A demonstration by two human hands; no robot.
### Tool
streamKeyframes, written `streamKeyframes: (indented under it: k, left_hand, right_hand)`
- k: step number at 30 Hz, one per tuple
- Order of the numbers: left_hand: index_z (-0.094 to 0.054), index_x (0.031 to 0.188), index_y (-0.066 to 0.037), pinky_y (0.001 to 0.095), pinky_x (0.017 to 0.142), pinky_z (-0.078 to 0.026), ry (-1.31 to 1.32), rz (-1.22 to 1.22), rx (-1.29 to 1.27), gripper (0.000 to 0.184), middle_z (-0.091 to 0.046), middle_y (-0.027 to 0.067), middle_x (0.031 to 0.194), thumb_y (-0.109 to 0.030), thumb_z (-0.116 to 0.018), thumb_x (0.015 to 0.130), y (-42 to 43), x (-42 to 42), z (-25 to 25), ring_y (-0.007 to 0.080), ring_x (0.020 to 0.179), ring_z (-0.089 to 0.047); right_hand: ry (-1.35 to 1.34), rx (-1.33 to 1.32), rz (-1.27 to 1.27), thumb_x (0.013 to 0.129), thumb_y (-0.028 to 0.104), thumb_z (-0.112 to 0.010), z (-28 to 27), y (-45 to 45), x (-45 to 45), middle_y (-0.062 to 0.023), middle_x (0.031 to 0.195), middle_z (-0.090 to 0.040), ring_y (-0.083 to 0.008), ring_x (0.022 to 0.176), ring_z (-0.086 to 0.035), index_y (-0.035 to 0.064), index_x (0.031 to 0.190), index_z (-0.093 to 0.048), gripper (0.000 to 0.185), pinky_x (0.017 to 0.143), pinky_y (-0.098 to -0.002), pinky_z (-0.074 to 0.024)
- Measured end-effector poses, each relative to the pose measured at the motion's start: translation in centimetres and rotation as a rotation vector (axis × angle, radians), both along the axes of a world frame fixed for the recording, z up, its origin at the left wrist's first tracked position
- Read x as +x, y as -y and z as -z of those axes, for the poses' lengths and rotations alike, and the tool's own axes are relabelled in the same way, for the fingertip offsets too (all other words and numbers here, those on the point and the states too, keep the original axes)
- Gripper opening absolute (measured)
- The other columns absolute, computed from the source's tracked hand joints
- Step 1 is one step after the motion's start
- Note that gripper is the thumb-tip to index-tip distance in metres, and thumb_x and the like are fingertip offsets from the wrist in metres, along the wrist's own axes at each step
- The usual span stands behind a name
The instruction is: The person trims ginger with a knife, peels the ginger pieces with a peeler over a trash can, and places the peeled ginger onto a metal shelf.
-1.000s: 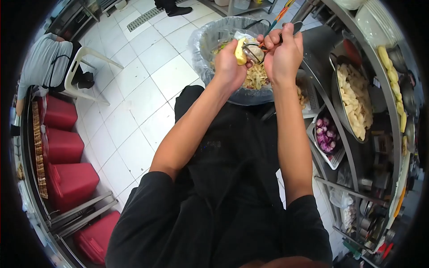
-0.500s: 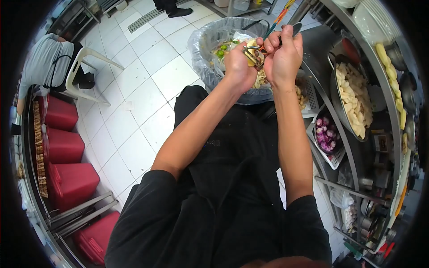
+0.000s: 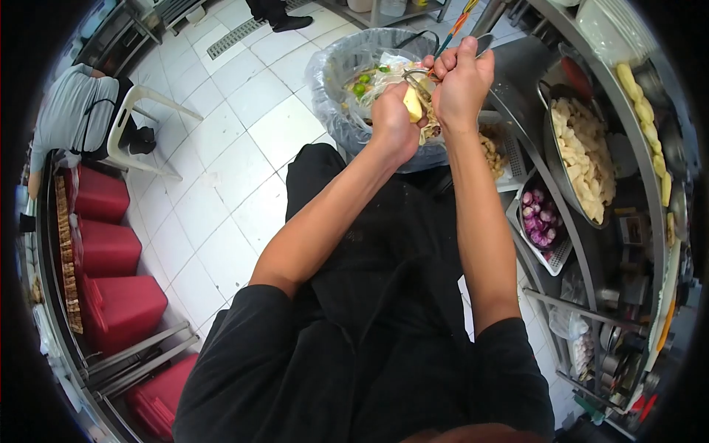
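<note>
My left hand (image 3: 395, 122) is closed around a pale yellow, partly peeled root vegetable (image 3: 412, 105), whose exact kind I cannot make out. Fingers wrapped, my right hand (image 3: 464, 85) grips a peeler (image 3: 421, 86) with a curved metal frame, right beside the vegetable. Orange, yellow and green cords (image 3: 458, 33) run up from the right hand; where they are fastened is hidden. Both hands are above a bin lined with clear plastic (image 3: 323, 96), which holds peelings and green scraps (image 3: 360, 88).
To the right, a large metal bowl (image 3: 555, 159) carries pale peeled pieces (image 3: 583, 162). Purple onions (image 3: 539, 221) sit in a white basket (image 3: 555, 262) below. Red bins (image 3: 122, 306) line the left side, near a seated person (image 3: 74, 111) on a white chair (image 3: 122, 129).
My left hand has turned and dropped slightly, showing more of the yellow vegetable. My right hand has shifted slightly left and up with the peeler.
</note>
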State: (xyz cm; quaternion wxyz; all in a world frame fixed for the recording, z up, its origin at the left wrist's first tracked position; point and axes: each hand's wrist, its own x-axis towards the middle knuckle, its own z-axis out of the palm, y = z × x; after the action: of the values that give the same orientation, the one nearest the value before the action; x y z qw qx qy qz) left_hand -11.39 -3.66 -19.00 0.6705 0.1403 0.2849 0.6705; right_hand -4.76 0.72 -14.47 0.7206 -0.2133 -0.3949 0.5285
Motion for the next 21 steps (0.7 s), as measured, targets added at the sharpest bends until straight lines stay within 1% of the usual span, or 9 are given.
streamKeyframes:
  k: [2,4,5,8,11,14,15,18,21]
  left_hand:
    - [-0.051,0.098,-0.007,0.0292,0.059,-0.034,0.014,-0.005,-0.050,0.021,-0.055,0.0055,0.081,-0.022,-0.036,0.094,0.1,-0.1,0.1,0.0155,0.066,-0.047]
    - [-0.051,0.095,-0.007,0.0286,0.059,-0.034,0.028,0.051,-0.004,0.020,-0.052,0.0051,0.077,-0.022,-0.037,0.094,0.7,-0.6,0.9,0.0151,0.064,-0.045]
    - [-0.051,0.094,-0.007,0.0283,0.059,-0.034,0.032,0.079,0.025,0.020,-0.050,0.0049,0.075,-0.022,-0.038,0.094,0.7,-1.1,1.1,0.0150,0.063,-0.044]
    - [-0.049,0.091,-0.006,0.0284,0.058,-0.034,0.070,0.113,0.025,0.019,-0.047,0.0049,0.073,-0.023,-0.040,0.093,0.7,-2.1,1.0,0.0151,0.062,-0.042]
    - [-0.048,0.090,-0.004,0.0293,0.060,-0.037,0.015,0.063,-0.002,0.018,-0.049,0.0071,0.075,-0.020,-0.040,0.091,0.2,-2.9,0.5,0.0156,0.063,-0.044]
    - [-0.049,0.091,-0.002,0.0299,0.061,-0.038,-0.056,0.065,-0.055,0.019,-0.050,0.0080,0.075,-0.019,-0.040,0.089,-0.7,-3.4,0.1,0.0160,0.064,-0.045]
    - [-0.049,0.092,-0.002,0.0301,0.061,-0.039,-0.075,0.075,-0.084,0.020,-0.050,0.0083,0.076,-0.019,-0.040,0.089,-0.9,-3.5,0.0,0.0162,0.065,-0.046]
    - [-0.049,0.095,0.000,0.0305,0.063,-0.040,-0.001,0.109,-0.085,0.023,-0.051,0.0088,0.079,-0.020,-0.040,0.089,-2.1,-3.4,0.3,0.0170,0.068,-0.047]
    - [-0.050,0.098,0.000,0.0304,0.066,-0.041,0.104,0.161,-0.011,0.024,-0.053,0.0087,0.084,-0.018,-0.036,0.090,-2.6,-2.8,0.5,0.0170,0.072,-0.048]
  right_hand:
    - [0.057,0.035,0.078,0.097,0.018,-0.042,0.5,-1.4,0.0,-0.0031,0.060,-0.042,-0.0105,0.046,-0.039,0.0062,0.088,-0.033,0.018,0.051,-0.0306,-0.0466]
    - [0.161,0.081,0.215,0.096,0.018,-0.043,1.0,-3.8,0.3,-0.0034,0.060,-0.044,-0.0106,0.045,-0.041,0.0051,0.090,-0.034,0.017,0.050,-0.0295,-0.0468]
    - [0.271,0.112,0.340,0.096,0.017,-0.043,1.6,-5.6,0.9,-0.0029,0.058,-0.045,-0.0111,0.045,-0.044,0.0036,0.092,-0.036,0.016,0.050,-0.0289,-0.0477]
    - [0.565,0.110,0.501,0.096,0.016,-0.042,1.6,-7.0,2.1,-0.0030,0.061,-0.044,-0.0100,0.046,-0.041,0.0039,0.087,-0.034,0.018,0.052,-0.0297,-0.0477]
    - [0.438,0.076,0.368,0.096,0.019,-0.042,1.1,-5.5,2.4,-0.0037,0.059,-0.045,-0.0128,0.045,-0.046,0.0035,0.091,-0.035,0.017,0.047,-0.0294,-0.0468]
    - [0.217,0.018,0.228,0.097,0.020,-0.041,-0.2,-3.2,2.2,-0.0038,0.059,-0.044,-0.0131,0.046,-0.047,0.0052,0.090,-0.033,0.018,0.044,-0.0282,-0.0446]
    - [0.165,0.005,0.183,0.098,0.021,-0.039,-1.0,-2.3,2.2,-0.0030,0.060,-0.042,-0.0125,0.047,-0.044,0.0067,0.089,-0.032,0.018,0.048,-0.0291,-0.0454]
    - [0.023,-0.021,0.062,0.099,0.021,-0.040,-1.8,-1.2,2.4,-0.0032,0.063,-0.041,-0.0125,0.051,-0.041,0.0069,0.091,-0.033,0.018,0.057,-0.0308,-0.0471]
    - [-0.074,-0.099,-0.087,0.098,0.021,-0.041,-2.5,0.7,2.4,-0.0033,0.066,-0.040,-0.0131,0.055,-0.039,0.0072,0.091,-0.034,0.017,0.065,-0.0343,-0.0470]
